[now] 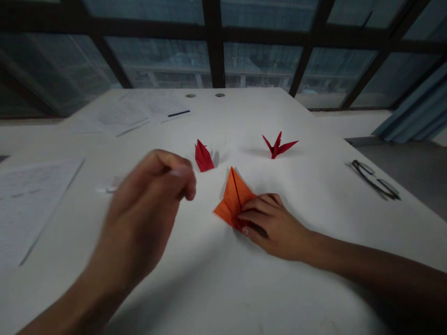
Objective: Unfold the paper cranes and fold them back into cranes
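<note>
A partly folded piece of orange origami paper (231, 197) lies on the white table, one point aimed away from me and creases running down its middle. My right hand (274, 225) grips its lower right edge, with the fingers over the top and the thumb at the near side; that part of the paper is hidden. Raised to the left of the paper, my left hand (150, 204) is curled closed, slightly blurred, and nothing shows in it. Beyond the hands stand a red folded paper piece (203, 157) and a red origami crane (276, 148) with its points spread.
Glasses (375, 179) rest near the table's right edge. Printed sheets (35, 200) lie at the left, and more papers (129, 111) with a dark pen-like strip (179, 113) lie farther back. A small white object (110, 186) is partly behind my left hand. Windows stand behind the table.
</note>
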Action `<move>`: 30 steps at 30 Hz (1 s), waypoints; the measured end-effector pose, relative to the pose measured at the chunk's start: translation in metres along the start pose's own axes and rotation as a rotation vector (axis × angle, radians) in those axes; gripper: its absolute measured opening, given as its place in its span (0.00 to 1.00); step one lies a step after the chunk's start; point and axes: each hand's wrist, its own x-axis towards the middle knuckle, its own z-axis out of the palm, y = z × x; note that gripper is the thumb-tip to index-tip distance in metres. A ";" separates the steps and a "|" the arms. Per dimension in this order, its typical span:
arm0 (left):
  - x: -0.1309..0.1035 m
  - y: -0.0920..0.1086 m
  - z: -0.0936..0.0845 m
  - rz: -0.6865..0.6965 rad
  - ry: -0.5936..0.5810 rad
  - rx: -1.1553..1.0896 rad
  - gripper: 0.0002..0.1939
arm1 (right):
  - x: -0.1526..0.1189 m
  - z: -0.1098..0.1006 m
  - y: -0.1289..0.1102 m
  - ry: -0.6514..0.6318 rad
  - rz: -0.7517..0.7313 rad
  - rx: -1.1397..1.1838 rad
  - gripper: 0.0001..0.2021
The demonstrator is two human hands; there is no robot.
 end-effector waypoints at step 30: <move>0.029 -0.067 0.055 0.346 -0.487 0.373 0.09 | 0.005 0.004 0.017 0.172 0.256 -0.049 0.15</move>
